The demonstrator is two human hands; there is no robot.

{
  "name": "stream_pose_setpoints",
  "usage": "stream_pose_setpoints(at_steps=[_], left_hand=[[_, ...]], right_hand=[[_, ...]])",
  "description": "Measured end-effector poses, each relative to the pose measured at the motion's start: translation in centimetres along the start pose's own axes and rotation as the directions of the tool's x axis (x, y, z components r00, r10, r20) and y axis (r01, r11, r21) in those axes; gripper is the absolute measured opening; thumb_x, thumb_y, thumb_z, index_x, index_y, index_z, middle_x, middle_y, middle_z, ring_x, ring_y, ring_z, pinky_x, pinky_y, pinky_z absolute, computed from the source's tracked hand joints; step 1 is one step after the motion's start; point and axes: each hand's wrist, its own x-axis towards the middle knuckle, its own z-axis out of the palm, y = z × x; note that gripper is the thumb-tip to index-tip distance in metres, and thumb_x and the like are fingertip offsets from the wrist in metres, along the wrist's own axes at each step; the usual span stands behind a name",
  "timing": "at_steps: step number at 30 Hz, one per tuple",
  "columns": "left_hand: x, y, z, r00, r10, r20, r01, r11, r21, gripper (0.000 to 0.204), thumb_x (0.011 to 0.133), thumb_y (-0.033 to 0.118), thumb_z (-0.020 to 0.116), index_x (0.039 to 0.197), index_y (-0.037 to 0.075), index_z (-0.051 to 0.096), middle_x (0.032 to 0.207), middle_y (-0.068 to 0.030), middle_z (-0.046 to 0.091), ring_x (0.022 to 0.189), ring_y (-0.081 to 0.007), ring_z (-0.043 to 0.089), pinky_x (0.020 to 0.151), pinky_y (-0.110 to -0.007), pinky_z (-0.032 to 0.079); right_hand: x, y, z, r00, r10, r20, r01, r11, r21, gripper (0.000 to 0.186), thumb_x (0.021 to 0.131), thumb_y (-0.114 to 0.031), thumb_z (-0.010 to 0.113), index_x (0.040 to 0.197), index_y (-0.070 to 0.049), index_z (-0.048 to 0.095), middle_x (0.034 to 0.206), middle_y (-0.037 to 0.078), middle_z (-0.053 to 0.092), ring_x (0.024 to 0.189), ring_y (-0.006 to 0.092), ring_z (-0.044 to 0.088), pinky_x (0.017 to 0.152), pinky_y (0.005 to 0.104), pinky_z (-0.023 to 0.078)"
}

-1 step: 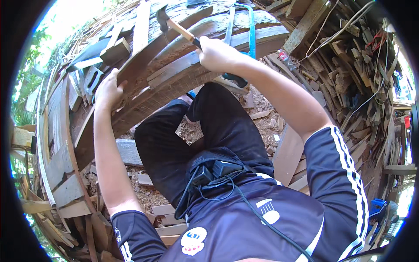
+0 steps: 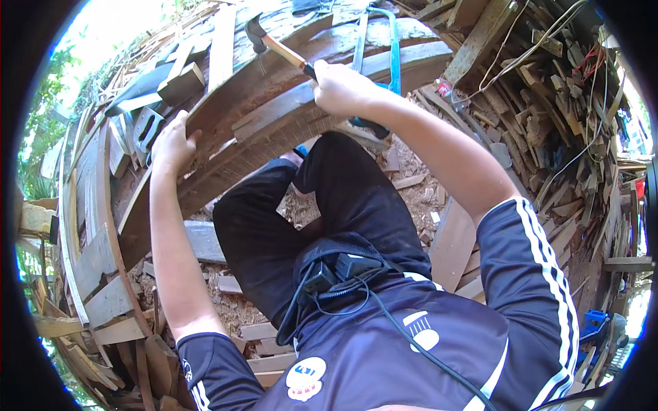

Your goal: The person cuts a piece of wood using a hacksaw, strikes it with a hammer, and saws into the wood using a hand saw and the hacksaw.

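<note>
The right hand (image 2: 340, 88) is wrapped around the dark grip of a hammer (image 2: 285, 52), low on the handle, which leaves most of the shaft and the metal head free beyond the fist. The left hand (image 2: 174, 145) grasps the upper edge of a long brown board (image 2: 236, 92), thumb on the near face, the far fingertips hidden; this hold seems meant to steady the board. The board slants across in front of the bent knees, within both arms' reach, and the hammer head is near its upper edge, well apart from the left hand, which probably keeps those fingers safe. A grey saw handle (image 2: 146, 128) is just beside the left hand, and a blue-framed saw (image 2: 395, 51) stands beyond the right, both presumably kept close for easy reach.
</note>
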Motion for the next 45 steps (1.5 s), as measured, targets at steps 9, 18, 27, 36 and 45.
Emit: stream_pose_setpoints(at_steps=[9, 18, 27, 36, 45], left_hand=[[-0.2, -0.6, 0.2, 1.000, -0.014, 0.012, 0.014, 0.999, 0.045, 0.052, 0.092, 0.030, 0.069, 0.134, 0.005, 0.052, 0.125, -0.0214, 0.066, 0.119, -0.0381, 0.062, 0.097, -0.047, 0.050], [0.5, -0.2, -0.3, 1.000, -0.009, 0.016, 0.009, 1.000, 0.011, 0.047, 0.092, 0.030, 0.070, 0.129, 0.007, 0.053, 0.123, -0.0208, 0.068, 0.117, -0.0383, 0.063, 0.095, -0.049, 0.051], [-0.6, 1.3, -0.5, 0.998, -0.068, 0.003, 0.068, 0.996, 0.056, 0.048, 0.087, 0.036, 0.077, 0.120, 0.010, 0.053, 0.113, -0.0194, 0.072, 0.109, -0.0382, 0.068, 0.089, -0.050, 0.054], [-1.8, 1.2, 1.3, 0.976, 0.092, -0.199, -0.070, 0.991, 0.115, 0.043, 0.085, 0.023, 0.077, 0.118, 0.010, 0.054, 0.110, -0.0116, 0.069, 0.102, -0.0336, 0.069, 0.084, -0.046, 0.055], [-6.1, 2.4, 1.2, 0.937, 0.203, -0.283, -0.121, 0.951, 0.283, 0.033, 0.084, 0.004, 0.059, 0.116, 0.014, 0.062, 0.109, -0.0015, 0.066, 0.101, -0.0234, 0.065, 0.080, -0.041, 0.051]], right_hand=[[-0.1, -2.5, -5.5, 0.976, 0.026, -0.214, 0.013, 0.984, 0.180, 0.034, 0.104, -0.030, 0.053, 0.106, 0.003, 0.059, 0.067, 0.012, 0.063, 0.052, 0.0222, 0.064, 0.046, 0.0371, 0.051], [0.5, -1.4, -3.9, 0.976, 0.190, 0.109, -0.200, 0.976, 0.090, 0.034, 0.102, -0.025, 0.050, 0.114, 0.007, 0.053, 0.074, 0.020, 0.066, 0.054, 0.0292, 0.066, 0.046, 0.0409, 0.054], [3.0, 0.3, -5.1, 0.954, 0.146, 0.263, -0.220, 0.935, 0.280, 0.035, 0.095, -0.025, 0.055, 0.091, 0.009, 0.061, 0.064, 0.012, 0.061, 0.047, 0.0207, 0.060, 0.044, 0.0369, 0.052], [11.4, 2.8, -2.6, 0.980, 0.199, -0.026, -0.045, 0.344, 0.938, 0.028, 0.089, -0.011, 0.066, 0.113, 0.003, 0.066, 0.088, 0.012, 0.069, 0.075, 0.0177, 0.068, 0.055, 0.0329, 0.056], [-0.9, 2.6, -2.8, 0.998, 0.005, -0.067, 0.055, 0.515, 0.856, 0.029, 0.093, -0.005, 0.053, 0.119, 0.002, 0.062, 0.102, 0.013, 0.074, 0.072, 0.0128, 0.066, 0.057, 0.0267, 0.055]])
